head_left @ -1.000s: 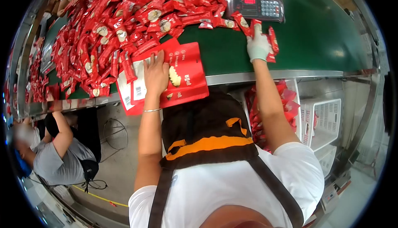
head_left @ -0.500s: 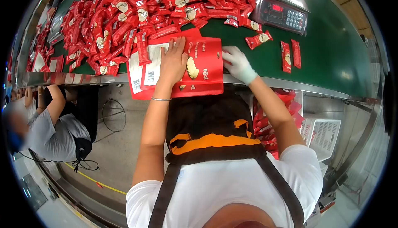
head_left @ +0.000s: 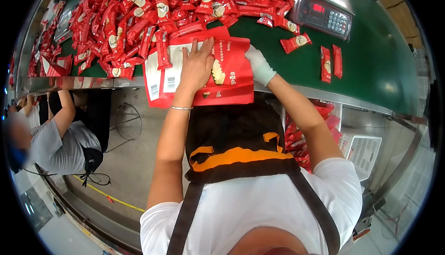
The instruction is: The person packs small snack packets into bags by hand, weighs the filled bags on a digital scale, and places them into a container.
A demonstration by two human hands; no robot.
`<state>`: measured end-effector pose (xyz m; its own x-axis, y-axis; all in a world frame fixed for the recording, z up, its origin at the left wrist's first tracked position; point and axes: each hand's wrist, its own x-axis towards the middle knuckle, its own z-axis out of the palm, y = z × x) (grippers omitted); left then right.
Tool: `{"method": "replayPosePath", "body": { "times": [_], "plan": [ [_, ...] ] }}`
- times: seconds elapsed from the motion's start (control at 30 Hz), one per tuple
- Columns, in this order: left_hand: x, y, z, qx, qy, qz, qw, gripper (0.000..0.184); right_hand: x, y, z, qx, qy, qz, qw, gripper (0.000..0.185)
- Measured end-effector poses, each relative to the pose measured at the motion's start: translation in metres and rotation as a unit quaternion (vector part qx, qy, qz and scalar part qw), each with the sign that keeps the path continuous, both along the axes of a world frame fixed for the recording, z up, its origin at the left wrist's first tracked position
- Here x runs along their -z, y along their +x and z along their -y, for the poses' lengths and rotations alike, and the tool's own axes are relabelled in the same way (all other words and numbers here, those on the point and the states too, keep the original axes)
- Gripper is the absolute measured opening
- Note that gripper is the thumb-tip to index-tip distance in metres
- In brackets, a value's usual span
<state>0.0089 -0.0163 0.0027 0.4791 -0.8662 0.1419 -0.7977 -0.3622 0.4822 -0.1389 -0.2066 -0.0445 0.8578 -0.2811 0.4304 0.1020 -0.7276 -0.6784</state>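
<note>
Red flat pouches (head_left: 227,72) with pale labels lie in a stack over the table's front edge. My bare left hand (head_left: 197,65) rests on the stack, palm down and fingers stretched out. A white glove covers my right hand (head_left: 260,65), which grips the right edge of the top pouch. The pouch bends and bulges there, and the fingertips are partly hidden by it. One small red snack packet (head_left: 162,50) lies across the pouches' left part, close to my left hand.
A big heap of red snack packets (head_left: 134,21) covers the table's far left. A digital scale (head_left: 322,14) stands at the back right, with several loose packets (head_left: 326,64) before it. White crates (head_left: 364,157) stand below the table. Another person (head_left: 69,141) sits at left.
My right hand has moved slightly left and up onto the pouch's edge, and that edge now bulges. My left hand stays on the stack. The whole view has shifted slightly.
</note>
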Motion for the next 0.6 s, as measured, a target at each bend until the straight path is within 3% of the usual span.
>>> {"method": "replayPosePath", "body": {
  "times": [0.07,0.1,0.13,0.17,0.23,0.33,0.4,0.43,0.47,0.5,0.53,0.6],
  "plan": [
    [-0.001,0.002,-0.001,-0.008,0.005,0.057,0.998,0.056,-0.010,-0.004,0.004,-0.071,-0.067,-0.232,0.968,0.028],
    [-0.004,0.002,-0.001,-0.009,0.004,0.058,0.998,0.056,-0.010,-0.004,-0.002,-0.088,0.015,-0.114,0.989,0.032],
    [-0.007,-0.001,-0.001,-0.005,0.022,0.103,0.994,0.057,-0.003,0.002,-0.002,-0.087,0.012,-0.113,0.990,0.032],
    [-0.009,-0.006,0.003,0.003,0.039,0.145,0.989,0.059,0.010,0.006,-0.004,-0.134,0.124,-0.146,0.972,0.032],
    [-0.009,-0.005,0.007,0.008,0.025,0.148,0.989,0.060,0.027,0.010,-0.010,-0.161,0.237,-0.175,0.942,0.031],
    [-0.009,0.000,0.005,0.008,0.013,0.152,0.988,0.061,0.038,0.038,-0.025,-0.223,0.269,-0.061,0.935,0.030],
    [-0.010,-0.001,0.002,0.016,0.044,0.118,0.992,0.060,0.033,0.030,-0.015,-0.165,0.156,-0.102,0.968,0.027],
    [-0.010,-0.001,0.001,0.010,0.046,0.117,0.992,0.058,0.014,0.014,0.005,-0.082,0.026,-0.177,0.980,0.026],
    [-0.009,0.000,0.003,0.010,0.041,0.115,0.992,0.058,-0.041,-0.005,0.013,-0.050,0.032,-0.029,0.998,0.026],
    [-0.008,0.000,0.002,0.016,0.022,0.115,0.993,0.057,-0.039,-0.030,0.049,-0.010,-0.076,-0.073,0.994,0.028],
    [-0.007,-0.001,-0.002,0.020,0.006,0.114,0.993,0.056,-0.061,-0.048,0.068,0.117,-0.173,-0.138,0.968,0.034],
    [-0.007,-0.003,-0.002,0.017,0.006,0.108,0.994,0.055,-0.060,-0.072,0.107,0.236,-0.246,-0.160,0.926,0.044]
  ]
}}
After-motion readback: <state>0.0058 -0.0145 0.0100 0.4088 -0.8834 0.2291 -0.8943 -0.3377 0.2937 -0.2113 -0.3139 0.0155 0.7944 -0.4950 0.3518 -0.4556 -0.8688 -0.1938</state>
